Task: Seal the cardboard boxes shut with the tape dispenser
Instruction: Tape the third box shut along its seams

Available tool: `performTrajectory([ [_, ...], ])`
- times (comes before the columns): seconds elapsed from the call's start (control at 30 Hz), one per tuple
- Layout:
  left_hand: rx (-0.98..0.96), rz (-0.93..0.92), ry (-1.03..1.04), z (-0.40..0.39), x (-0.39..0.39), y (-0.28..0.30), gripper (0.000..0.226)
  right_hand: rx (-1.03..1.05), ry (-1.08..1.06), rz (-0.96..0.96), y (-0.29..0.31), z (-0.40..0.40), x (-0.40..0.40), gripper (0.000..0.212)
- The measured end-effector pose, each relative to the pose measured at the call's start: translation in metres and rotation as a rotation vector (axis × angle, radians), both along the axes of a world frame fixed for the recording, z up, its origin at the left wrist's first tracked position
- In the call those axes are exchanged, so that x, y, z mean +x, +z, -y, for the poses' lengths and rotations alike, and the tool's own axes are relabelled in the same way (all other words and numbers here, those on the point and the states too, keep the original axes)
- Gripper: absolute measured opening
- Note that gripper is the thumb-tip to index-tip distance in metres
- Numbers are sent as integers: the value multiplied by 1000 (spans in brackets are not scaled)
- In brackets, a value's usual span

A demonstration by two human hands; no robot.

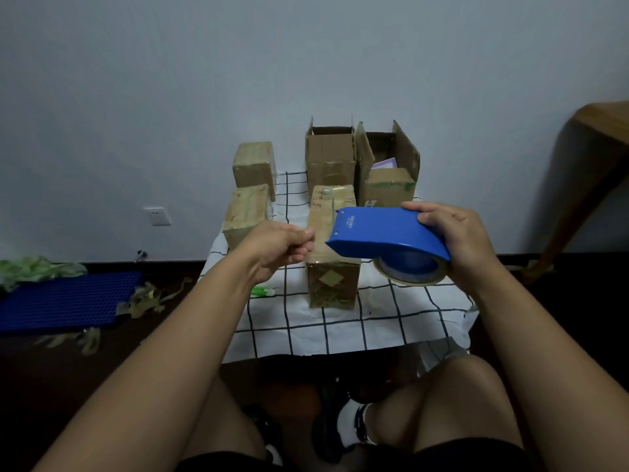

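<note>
Head view: right hand (456, 240) grips blue tape dispenser (384, 233) above the near box (332, 253) on the desk (357, 318); left hand (282, 248) pinches, apparently the tape end. Next: stick it to the box.

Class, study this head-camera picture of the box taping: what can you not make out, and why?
- Tape strip, head view: too thin and clear to see at the left hand.
- Middle box: partly hidden by the tape dispenser in the right hand.
- Open box contents: hidden by flaps.
</note>
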State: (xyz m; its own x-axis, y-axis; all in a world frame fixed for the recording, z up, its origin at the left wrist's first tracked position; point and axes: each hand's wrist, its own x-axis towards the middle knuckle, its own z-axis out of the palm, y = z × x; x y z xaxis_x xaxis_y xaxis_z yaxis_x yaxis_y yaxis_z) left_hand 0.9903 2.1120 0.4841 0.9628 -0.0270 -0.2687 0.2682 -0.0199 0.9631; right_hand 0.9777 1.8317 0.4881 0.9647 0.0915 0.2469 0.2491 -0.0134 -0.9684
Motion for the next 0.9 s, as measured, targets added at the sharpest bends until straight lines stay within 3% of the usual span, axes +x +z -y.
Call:
performTrajectory([
  [0.3,66,-19,56,10,-3,-18,12,-186,-1,-11,4,24,13,28],
  [0.6,189,141,230,11,0,-12,19,-205,43,35,19,19,26,30],
  [0.9,231,83,230,19,1,-35,15,-299,77,-30,12,19,37,28],
])
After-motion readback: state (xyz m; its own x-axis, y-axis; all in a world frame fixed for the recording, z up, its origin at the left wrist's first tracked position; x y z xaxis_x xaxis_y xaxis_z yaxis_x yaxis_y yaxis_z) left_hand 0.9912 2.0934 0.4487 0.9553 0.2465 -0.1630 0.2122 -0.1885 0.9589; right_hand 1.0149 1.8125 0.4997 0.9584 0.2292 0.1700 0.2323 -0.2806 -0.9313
